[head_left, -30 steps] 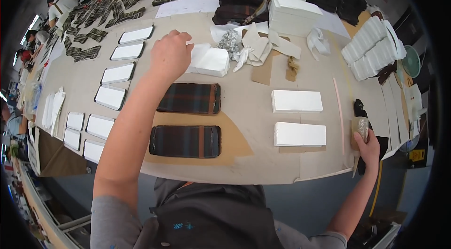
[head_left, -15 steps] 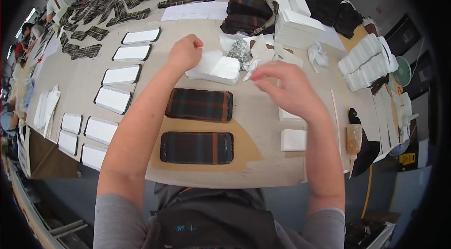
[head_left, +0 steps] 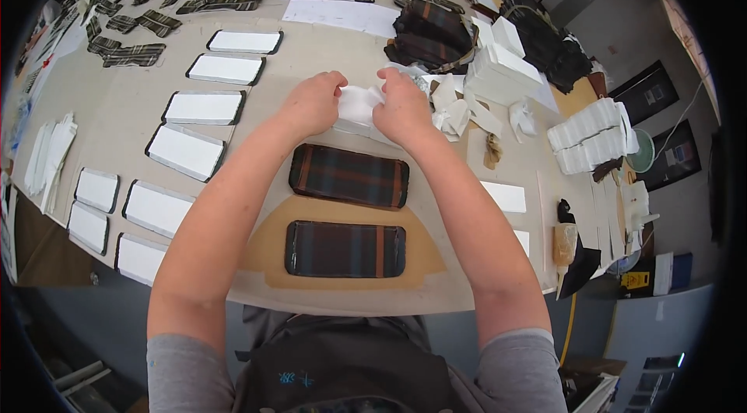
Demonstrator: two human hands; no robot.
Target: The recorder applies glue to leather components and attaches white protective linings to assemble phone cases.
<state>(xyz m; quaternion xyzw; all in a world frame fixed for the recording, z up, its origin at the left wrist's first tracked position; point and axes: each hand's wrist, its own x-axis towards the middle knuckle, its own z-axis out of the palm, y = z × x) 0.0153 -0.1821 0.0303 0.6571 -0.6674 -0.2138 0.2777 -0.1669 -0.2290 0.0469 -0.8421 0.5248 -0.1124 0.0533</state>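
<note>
My left hand (head_left: 315,105) and my right hand (head_left: 403,107) are at a white sheet (head_left: 359,104) on top of a low white stack (head_left: 352,127), one at each side, fingers bent in on its edges. Part of the sheet is hidden behind my hands. Nearer to me lie two dark plaid panels with black rims, an upper panel (head_left: 349,177) slightly tilted and a lower panel (head_left: 345,249) lying straight. The lower one rests on a tan paper sheet (head_left: 264,257).
White panels with black edges (head_left: 204,108) lie in rows at left. Behind are plaid strips (head_left: 226,3) and a folded plaid bundle (head_left: 432,35). To the right stand white block stacks (head_left: 502,74), crumpled paper (head_left: 449,105), white sheet piles (head_left: 595,137) and a glue-coloured bottle (head_left: 565,246).
My right hand has moved left from beside the crumpled paper to the white sheet. The left hand has come down to the sheet's other side. The whole view has shifted slightly.
</note>
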